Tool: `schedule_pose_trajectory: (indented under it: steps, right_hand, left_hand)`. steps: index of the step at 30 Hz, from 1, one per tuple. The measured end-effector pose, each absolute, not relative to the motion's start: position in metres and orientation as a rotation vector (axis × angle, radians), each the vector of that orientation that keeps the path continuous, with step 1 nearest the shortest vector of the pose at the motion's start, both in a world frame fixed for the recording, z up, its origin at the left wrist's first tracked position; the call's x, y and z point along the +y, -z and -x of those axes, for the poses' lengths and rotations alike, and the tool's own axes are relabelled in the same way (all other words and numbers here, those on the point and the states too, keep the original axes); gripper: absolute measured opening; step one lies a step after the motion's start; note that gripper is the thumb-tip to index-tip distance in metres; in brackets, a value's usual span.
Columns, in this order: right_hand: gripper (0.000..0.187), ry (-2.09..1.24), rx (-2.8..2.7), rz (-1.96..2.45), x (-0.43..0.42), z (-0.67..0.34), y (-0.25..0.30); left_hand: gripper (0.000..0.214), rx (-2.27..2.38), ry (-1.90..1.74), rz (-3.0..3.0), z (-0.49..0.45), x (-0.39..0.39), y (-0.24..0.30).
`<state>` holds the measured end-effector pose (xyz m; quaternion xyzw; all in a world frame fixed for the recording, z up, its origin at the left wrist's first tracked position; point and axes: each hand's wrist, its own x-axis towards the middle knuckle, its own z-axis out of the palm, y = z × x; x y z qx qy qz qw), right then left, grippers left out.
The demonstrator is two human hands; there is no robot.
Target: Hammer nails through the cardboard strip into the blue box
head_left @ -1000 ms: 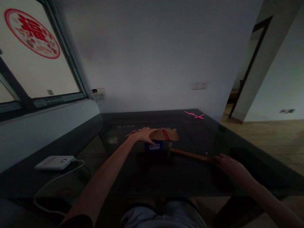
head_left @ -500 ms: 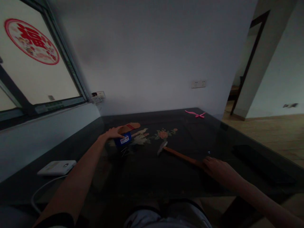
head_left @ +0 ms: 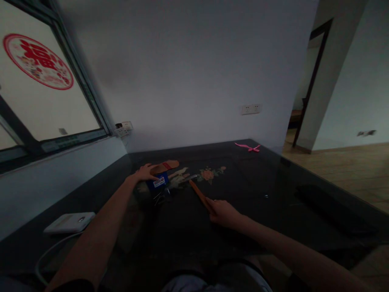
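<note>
My left hand [head_left: 145, 173] is closed around the rear part of what looks like a slipper [head_left: 165, 167], tipped on its side on the table. Its tan insole carries a red print, and its blue strap [head_left: 157, 181] bears a white label. Several thin, shiny nail-like pieces [head_left: 157, 198] lie just in front of the strap. My right hand [head_left: 224, 212] grips the wooden handle of a hammer [head_left: 199, 192] near its end. The hammer's metal head points left, over the table's flower pattern, to the right of the slipper and apart from it.
The dark glossy table [head_left: 243, 174] meets the wall at the back. A white device [head_left: 70, 223] with a cable lies at the left, a pink ribbon-like strip [head_left: 251, 148] at the far right. A black flat object [head_left: 332, 209] and a tiny shiny piece [head_left: 266, 196] lie on the right side.
My right hand has carried the hammer left, so its head is nearer the slipper and the handle points more towards me. My left hand and the slipper have stayed almost in place.
</note>
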<state>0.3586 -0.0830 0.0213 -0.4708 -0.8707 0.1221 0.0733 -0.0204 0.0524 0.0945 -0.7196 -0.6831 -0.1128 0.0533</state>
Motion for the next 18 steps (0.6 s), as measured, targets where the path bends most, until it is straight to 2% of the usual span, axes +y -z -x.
schedule_pose_trajectory:
  steps: [4,9,13,18]
  right_hand:
    - [0.055,-0.373,-2.553,1.45,-0.063,-0.314,-0.021]
    - [0.05,-0.413,-2.498,1.478,-0.043,-0.263,-0.02]
    - [0.046,-0.45,-2.444,1.497,-0.031,-0.234,-0.021]
    - [0.048,-0.507,-2.405,1.469,-0.019,-0.214,-0.028]
  left_hand:
    - [0.079,-2.08,0.228,2.232,0.025,0.055,-0.091]
    - [0.072,-1.983,0.374,2.197,0.017,0.054,-0.083]
    - [0.044,-1.81,0.817,2.128,-0.017,0.038,-0.083]
    - [0.026,-1.495,1.409,2.133,-0.09,0.007,-0.08]
